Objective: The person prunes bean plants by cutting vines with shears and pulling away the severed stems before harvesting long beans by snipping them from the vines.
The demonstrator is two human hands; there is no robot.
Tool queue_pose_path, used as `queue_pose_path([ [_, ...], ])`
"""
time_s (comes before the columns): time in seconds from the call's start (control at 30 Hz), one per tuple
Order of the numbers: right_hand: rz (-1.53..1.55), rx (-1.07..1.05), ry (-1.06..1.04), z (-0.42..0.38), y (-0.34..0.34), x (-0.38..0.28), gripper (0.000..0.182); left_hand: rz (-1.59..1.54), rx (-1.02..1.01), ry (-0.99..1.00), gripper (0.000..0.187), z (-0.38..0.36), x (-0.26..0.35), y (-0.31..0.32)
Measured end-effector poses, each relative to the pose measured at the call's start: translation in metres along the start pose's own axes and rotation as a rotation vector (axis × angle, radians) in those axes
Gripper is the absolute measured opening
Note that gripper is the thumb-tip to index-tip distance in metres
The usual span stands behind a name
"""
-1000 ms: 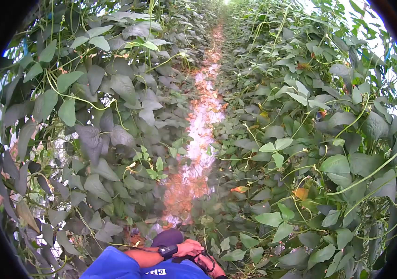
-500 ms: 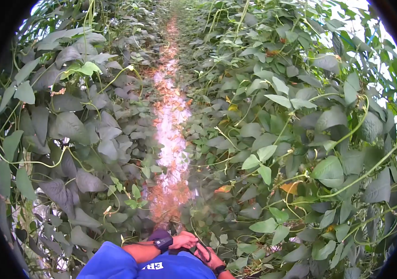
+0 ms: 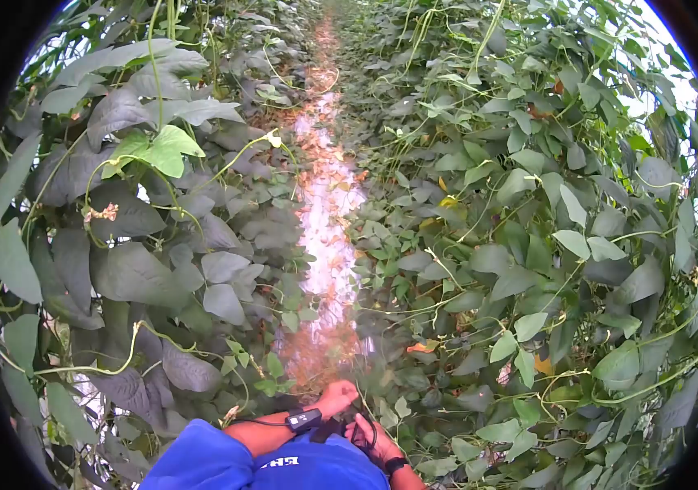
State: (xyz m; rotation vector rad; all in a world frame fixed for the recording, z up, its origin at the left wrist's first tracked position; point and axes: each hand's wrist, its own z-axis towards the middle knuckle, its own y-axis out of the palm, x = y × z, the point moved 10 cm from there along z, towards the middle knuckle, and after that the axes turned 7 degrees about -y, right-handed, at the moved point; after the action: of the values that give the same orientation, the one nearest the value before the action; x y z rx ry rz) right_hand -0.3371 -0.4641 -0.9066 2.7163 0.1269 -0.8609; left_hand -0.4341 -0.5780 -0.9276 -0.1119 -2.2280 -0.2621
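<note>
Low at the bottom of the head view, my left hand point(image 3: 337, 398) is closed, its fingers curled in front of my body; what they hold, if anything, is hidden. Just below and to its right is my right hand point(image 3: 377, 441), with its fingers bent around a looped black cord point(image 3: 359, 433). A small black device point(image 3: 304, 420) sits strapped on my left wrist, a cable running from it along the forearm. My right wrist wears a black band point(image 3: 396, 465). Both hands are in front of my blue shirt point(image 3: 283, 472).
Dense leafy vines rise as a wall on the left point(image 3: 136, 273) and another on the right point(image 3: 488, 261). Between them runs a narrow pale path point(image 3: 328, 212) strewn with brown dry leaves. Loose tendrils and a thin stem reach toward the path near my hands.
The view has swung left, so the path and plants appear farther right. My left hand has moved up and apart from my right hand; they were close together before.
</note>
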Motion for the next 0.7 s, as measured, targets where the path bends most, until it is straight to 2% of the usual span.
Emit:
queue_pose_path([
  [0.1,0.02,0.027,-0.031,0.006,-0.009,0.0,0.055,0.356,0.267,0.414,0.034,0.004,0.086,-0.015],
  [0.17,0.029,0.078,-0.031,0.006,-0.018,-0.007,0.055,0.441,0.302,0.572,0.044,0.019,0.124,-0.013],
  [0.2,0.017,0.1,-0.081,0.005,-0.023,-0.016,0.056,0.441,0.285,0.565,0.044,0.03,0.14,-0.013],
  [0.27,0.011,0.156,-0.157,-0.004,-0.025,-0.038,0.054,0.43,0.068,0.528,0.046,0.048,0.154,0.005],
  [0.3,0.021,0.144,-0.197,-0.001,-0.03,-0.041,0.055,0.434,0.055,0.509,0.046,0.053,0.148,0.008],
  [0.37,0.054,0.172,-0.212,0.002,-0.037,-0.044,0.055,0.678,-0.27,0.793,0.05,0.04,0.149,0.052],
  [0.4,0.064,0.194,-0.215,-0.003,-0.036,-0.05,0.057,0.755,-0.361,0.817,0.046,0.035,0.139,0.065],
  [0.43,0.073,0.194,-0.216,-0.001,-0.037,-0.049,0.057,0.762,-0.367,0.814,0.046,0.034,0.135,0.068],
  [0.5,0.041,0.229,-0.246,-0.002,-0.044,-0.047,0.058,1.042,-0.509,0.596,0.037,0.029,0.112,0.086],
  [0.53,0.043,0.237,-0.258,-0.003,-0.048,-0.046,0.057,1.08,-0.462,0.66,0.024,0.036,0.105,0.09],
  [0.57,0.047,0.239,-0.256,-0.005,-0.05,-0.045,0.057,1.08,-0.467,0.658,0.024,0.038,0.107,0.092],
  [0.67,0.047,0.269,-0.269,-0.012,-0.061,-0.046,0.054,0.811,-0.434,0.532,0.02,0.06,0.125,0.09],
  [0.7,0.05,0.27,-0.268,-0.015,-0.062,-0.049,0.054,0.727,-0.434,0.491,0.02,0.055,0.151,0.089],
])
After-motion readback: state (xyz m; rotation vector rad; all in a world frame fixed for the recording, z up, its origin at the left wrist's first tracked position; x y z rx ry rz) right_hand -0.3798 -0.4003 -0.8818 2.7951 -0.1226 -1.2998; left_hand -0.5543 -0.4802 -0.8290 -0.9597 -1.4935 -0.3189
